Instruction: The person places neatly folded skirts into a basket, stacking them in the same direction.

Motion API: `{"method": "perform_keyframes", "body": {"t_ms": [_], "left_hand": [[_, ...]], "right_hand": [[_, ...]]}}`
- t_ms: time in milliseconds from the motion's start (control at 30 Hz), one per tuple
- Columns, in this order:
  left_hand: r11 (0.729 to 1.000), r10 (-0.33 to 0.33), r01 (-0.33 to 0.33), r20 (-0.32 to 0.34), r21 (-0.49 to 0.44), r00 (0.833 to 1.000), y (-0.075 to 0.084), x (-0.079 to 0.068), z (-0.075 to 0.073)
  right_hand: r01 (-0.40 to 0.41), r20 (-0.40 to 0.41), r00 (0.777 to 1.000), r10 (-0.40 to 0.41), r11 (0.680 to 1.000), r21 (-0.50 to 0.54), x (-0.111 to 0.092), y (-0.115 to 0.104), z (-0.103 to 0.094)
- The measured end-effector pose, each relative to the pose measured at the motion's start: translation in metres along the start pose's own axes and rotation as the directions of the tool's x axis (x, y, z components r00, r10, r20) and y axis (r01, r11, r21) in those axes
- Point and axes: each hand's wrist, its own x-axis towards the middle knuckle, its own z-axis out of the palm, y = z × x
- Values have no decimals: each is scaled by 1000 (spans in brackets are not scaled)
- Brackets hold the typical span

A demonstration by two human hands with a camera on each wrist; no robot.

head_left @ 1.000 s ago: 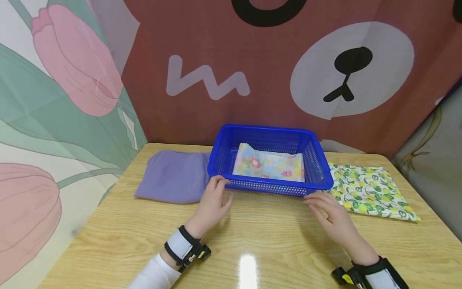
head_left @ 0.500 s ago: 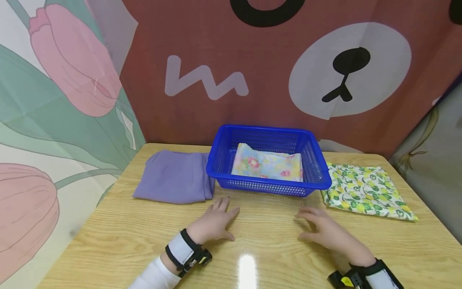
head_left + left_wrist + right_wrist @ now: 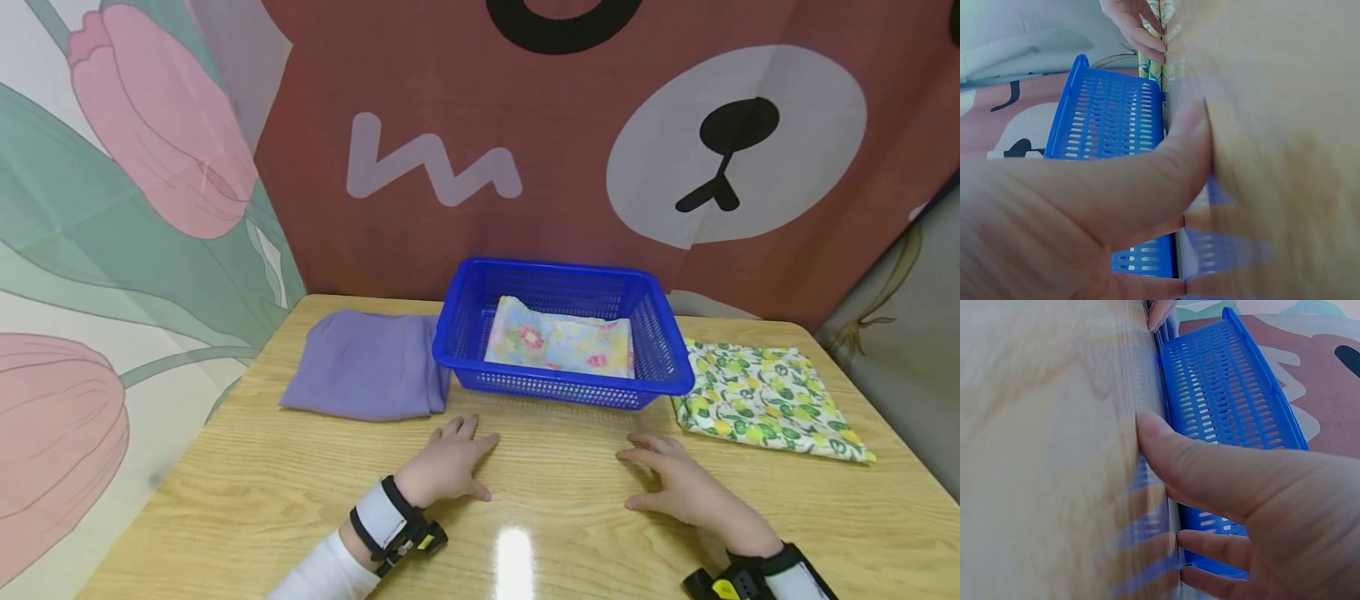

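Observation:
My left hand (image 3: pixel 444 465) rests on the wooden table with its fingers spread, just in front of the blue plastic basket (image 3: pixel 562 385). The right hand (image 3: pixel 678 483) rests on the table farther right, fingertips touching the wood and nothing held. In the basket lies a folded pastel cloth (image 3: pixel 558 340) with pink flowers. A folded purple cloth (image 3: pixel 363 367) lies to the basket's left, beyond the left hand. To the right is a folded white cloth (image 3: pixel 768 400) with a lemon and leaf print. Both wrist views show fingertips on the tabletop beside the basket's slotted side (image 3: pixel 1110 115).
The wooden table (image 3: pixel 570 533) reaches back to a printed wall hanging (image 3: pixel 450 242) with a bear's face right behind the basket. A tulip-print hanging (image 3: pixel 172 275) runs along the left side. Each wrist wears a strapped camera.
Both hands have let go of the basket's front corners and come back toward me onto the table. In the last half second they have stayed almost still. The basket and cloths have kept their places.

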Motion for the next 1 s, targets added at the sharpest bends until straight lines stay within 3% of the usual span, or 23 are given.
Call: {"method": "perform_keyframes", "body": {"t_ms": [233, 433, 633, 700, 800, 1000], "left_hand": [[1000, 11, -11, -21, 0, 1000, 0, 3, 1], [999, 23, -29, -163, -38, 986, -15, 5, -5], [998, 51, -38, -263, 55, 964, -42, 13, -31], [997, 22, 0, -300, 73, 954, -52, 16, -41], [994, -73, 96, -325, 54, 943, -69, 22, -49], [967, -228, 249, -261, 52, 938, -96, 39, -60]], "right_hand": [[8, -21, 1000, -8, 1000, -10, -2, 1, -2], [29, -22, 999, -29, 1000, -8, 0, -1, 1], [23, -16, 1000, -23, 1000, 7, 1, -2, 3], [26, -17, 1000, -26, 1000, 7, 1, -2, 4], [20, -17, 1000, -20, 1000, 10, 1, -2, 4], [15, -28, 999, -15, 1000, 3, -2, 2, 2]]}}
